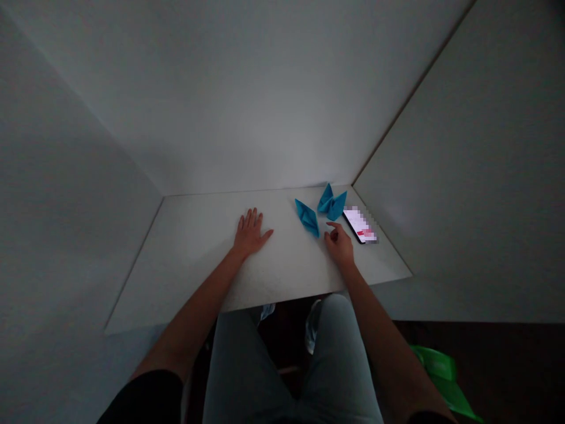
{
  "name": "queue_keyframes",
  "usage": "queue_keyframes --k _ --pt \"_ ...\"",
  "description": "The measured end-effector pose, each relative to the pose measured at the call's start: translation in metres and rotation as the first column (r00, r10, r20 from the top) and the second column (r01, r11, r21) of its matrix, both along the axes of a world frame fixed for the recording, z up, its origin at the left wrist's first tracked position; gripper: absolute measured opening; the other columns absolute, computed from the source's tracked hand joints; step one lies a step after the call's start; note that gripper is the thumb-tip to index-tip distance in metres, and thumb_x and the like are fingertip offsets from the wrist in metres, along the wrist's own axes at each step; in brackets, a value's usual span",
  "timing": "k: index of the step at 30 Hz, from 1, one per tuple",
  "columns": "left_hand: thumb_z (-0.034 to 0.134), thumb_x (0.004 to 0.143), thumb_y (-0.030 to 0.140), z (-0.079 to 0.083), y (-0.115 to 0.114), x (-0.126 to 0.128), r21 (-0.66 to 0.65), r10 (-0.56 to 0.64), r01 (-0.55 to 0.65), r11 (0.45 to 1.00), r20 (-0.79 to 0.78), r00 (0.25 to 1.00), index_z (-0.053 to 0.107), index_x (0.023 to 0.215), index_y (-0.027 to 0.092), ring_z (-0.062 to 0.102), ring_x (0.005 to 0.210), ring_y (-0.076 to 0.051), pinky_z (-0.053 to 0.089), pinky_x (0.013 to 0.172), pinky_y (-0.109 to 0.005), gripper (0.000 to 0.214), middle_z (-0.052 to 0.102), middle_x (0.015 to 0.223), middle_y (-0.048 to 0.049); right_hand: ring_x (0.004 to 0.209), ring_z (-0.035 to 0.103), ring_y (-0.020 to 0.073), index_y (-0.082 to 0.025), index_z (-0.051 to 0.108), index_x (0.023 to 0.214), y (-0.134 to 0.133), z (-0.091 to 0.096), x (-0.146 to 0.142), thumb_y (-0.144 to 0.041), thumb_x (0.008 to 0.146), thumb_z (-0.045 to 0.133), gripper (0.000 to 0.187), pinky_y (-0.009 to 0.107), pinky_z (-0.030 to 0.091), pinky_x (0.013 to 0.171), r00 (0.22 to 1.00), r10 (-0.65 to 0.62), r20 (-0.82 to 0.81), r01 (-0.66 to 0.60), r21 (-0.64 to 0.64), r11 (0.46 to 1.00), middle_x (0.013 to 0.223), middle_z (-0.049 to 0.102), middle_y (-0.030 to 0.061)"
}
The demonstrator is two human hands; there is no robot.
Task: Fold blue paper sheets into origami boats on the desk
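Observation:
My left hand [249, 232] lies palm down on the white tabletop [185, 253], its fingers spread and nothing under them that shows. To the right of it, a blue folded-paper piece, boat-like in outline [307, 218], rests on the table. Just behind that sits another blue origami shape [332, 204] with two raised points. My right hand [339, 242] is at the near side of both paper pieces, apart from them. Its index finger is stretched out to the left, the thumb stands off from it, and the other fingers are curled in. Nothing shows in its grasp.
A phone [359, 225] with a lit, partly blurred screen lies right of the origami. White walls [265, 118] enclose the table at the back and both sides. My legs [339, 353] are under its front edge. A green plastic object [441, 368] stands low at the right.

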State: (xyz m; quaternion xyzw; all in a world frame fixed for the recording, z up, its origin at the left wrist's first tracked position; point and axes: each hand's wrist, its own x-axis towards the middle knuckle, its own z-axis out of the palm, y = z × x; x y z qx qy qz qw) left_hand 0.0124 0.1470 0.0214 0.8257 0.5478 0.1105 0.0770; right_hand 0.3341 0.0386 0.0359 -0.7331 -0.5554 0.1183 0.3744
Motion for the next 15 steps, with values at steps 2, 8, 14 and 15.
queue_keyframes --k 2,8,14,15 --pt "0.042 0.107 0.057 0.002 -0.021 -0.013 0.016 0.002 -0.001 1.000 -0.011 1.000 0.043 0.168 0.012 0.018 0.171 -0.035 0.016 0.139 -0.056 0.075 0.024 0.182 -0.0176 0.073 0.062 0.0222 -0.018 0.069 0.132 0.001 0.002 -0.002 -0.040 0.094 0.052 0.047 0.033 0.044 0.072 1.000 0.031 0.004 -0.031 -0.023 0.999 0.081 0.066 0.0024" --pt "0.039 0.110 0.050 0.008 -0.087 -0.047 0.077 0.053 -0.051 0.996 -0.024 0.998 0.048 0.164 0.013 0.027 0.168 -0.033 0.021 0.138 -0.054 0.066 0.034 0.178 -0.0173 0.076 0.064 0.0204 -0.018 0.063 0.147 -0.003 0.004 -0.009 -0.052 0.102 0.057 0.056 0.032 0.046 0.073 0.981 0.140 0.137 -0.135 -0.044 0.990 0.100 0.072 0.0069" --pt "0.042 0.109 0.048 0.018 -0.120 -0.052 0.023 0.151 -0.151 0.988 0.002 0.989 0.050 0.162 0.013 0.037 0.164 -0.031 0.029 0.135 -0.049 0.064 0.044 0.173 -0.0177 0.099 0.068 0.0262 -0.021 0.067 0.145 -0.005 0.006 -0.021 -0.049 0.108 0.056 0.047 0.035 0.047 0.092 0.846 0.349 0.404 -0.296 -0.189 0.936 0.130 0.071 0.0144" --pt "0.043 0.109 0.048 0.020 -0.120 -0.051 0.022 0.163 -0.163 0.986 0.003 0.987 0.051 0.161 0.013 0.038 0.163 -0.031 0.029 0.135 -0.049 0.063 0.045 0.173 -0.0176 0.101 0.068 0.0272 -0.019 0.066 0.145 -0.004 0.006 -0.022 -0.047 0.110 0.054 0.046 0.035 0.047 0.093 0.847 0.342 0.406 -0.283 -0.201 0.938 0.133 0.071 0.0156"
